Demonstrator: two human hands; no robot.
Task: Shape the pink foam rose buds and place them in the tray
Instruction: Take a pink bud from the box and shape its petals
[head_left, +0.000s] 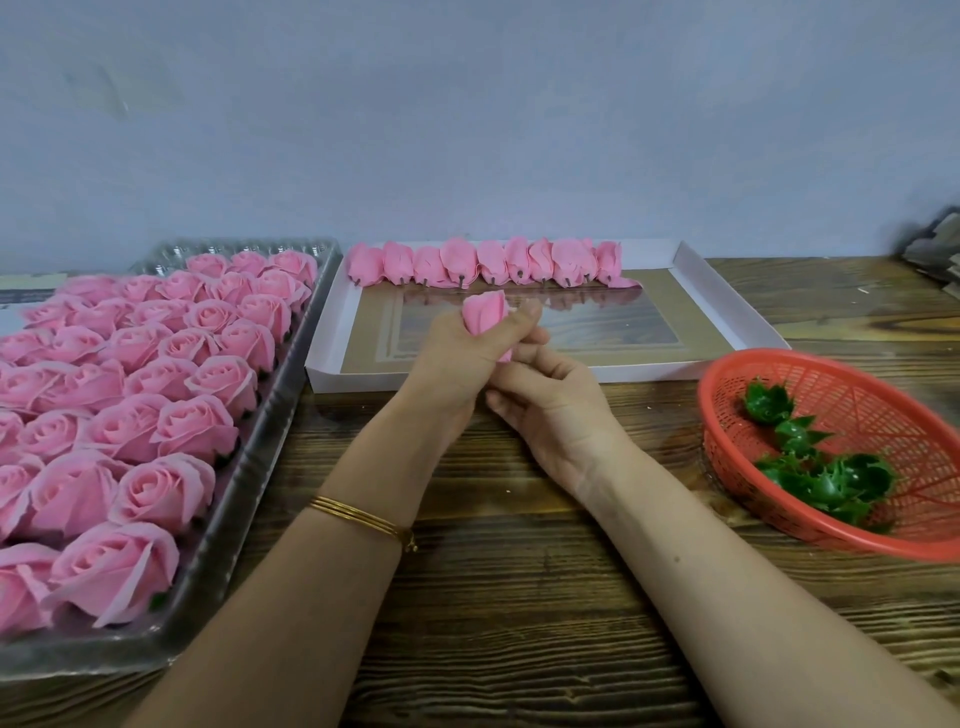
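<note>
In the head view, the left hand (457, 353) is curled round a pink foam rose bud (485, 310). It holds the bud upright over the near part of the white tray (727, 299), tip towards the wall. The bud's top stands clear above the thumb and fingers.

The right hand (550, 400) sits just beside and below, its fingers bent in against the bud's lower end, where a scrap of pink shows between the two hands. Whether those fingers actually pinch the foam cannot be told from here. A gold bangle (363, 517) circles the left wrist.

A row of shaped buds (483, 262) lies along the white tray's far edge, side by side, stems pointing this way.

To the left is a clear plastic tray (275, 415), packed with opened pink roses (156, 389) in close rows.

To the right, a red mesh basket (857, 400) is tilted and holds several green calyxes (826, 478).

Everything rests on a dark wooden table (519, 597).
</note>
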